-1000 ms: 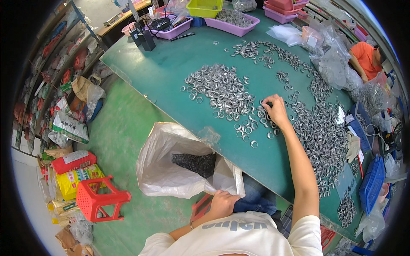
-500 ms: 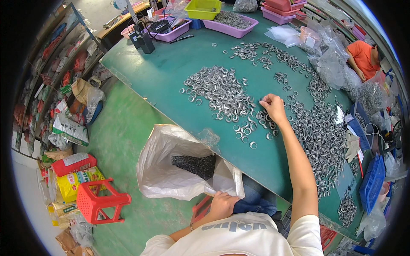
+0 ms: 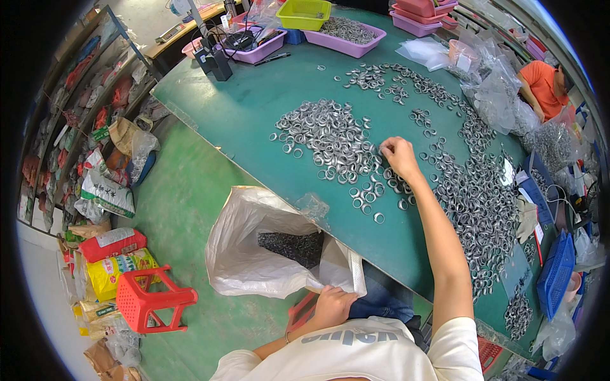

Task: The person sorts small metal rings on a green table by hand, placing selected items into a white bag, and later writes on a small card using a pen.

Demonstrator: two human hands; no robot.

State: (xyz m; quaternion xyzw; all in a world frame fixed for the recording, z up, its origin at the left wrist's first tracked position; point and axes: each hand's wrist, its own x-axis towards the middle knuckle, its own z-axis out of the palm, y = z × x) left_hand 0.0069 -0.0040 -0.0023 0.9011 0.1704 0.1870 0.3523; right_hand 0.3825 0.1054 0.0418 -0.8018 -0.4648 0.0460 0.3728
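My left hand is closed around the near rim of a white woven sack. The sack gapes beside the table edge, with a heap of small dark pieces at its bottom. My right arm reaches out over the green table. At its end my right hand has its fingers curled together at the right side of a pile of grey metal rings. What lies between those fingertips, if anything, is too small to make out. A few loose rings lie just nearer to me.
A larger spread of rings covers the table's right side. At the back stand a lilac tray, a yellow-green basket and a black box. A red stool is on the floor at left. Another person sits at far right.
My right hand has shifted slightly left, closer to the ring pile, its fingers still together. My left hand keeps its hold on the sack.
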